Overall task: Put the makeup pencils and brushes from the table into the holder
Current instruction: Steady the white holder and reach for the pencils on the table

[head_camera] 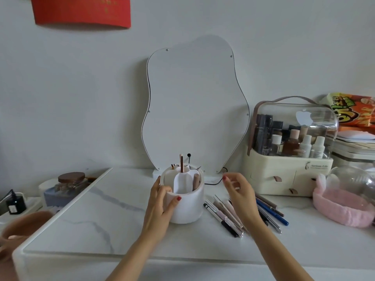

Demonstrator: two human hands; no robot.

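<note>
A white round holder (189,207) with inner compartments stands mid-table; a few pencils and brushes stick up from it. My left hand (162,201) grips its left wall, thumb over the rim. Several makeup pencils and brushes (227,217) lie in a loose pile on the table right of the holder, more of them (272,211) further right. My right hand (238,189) hovers above that pile with fingers spread and nothing in it.
A wavy white mirror (194,102) leans on the wall behind the holder. A cosmetics case with clear lid (290,151) and a pink headband (341,207) sit at right. A jar (71,179) and dark bottle (15,203) stand at left.
</note>
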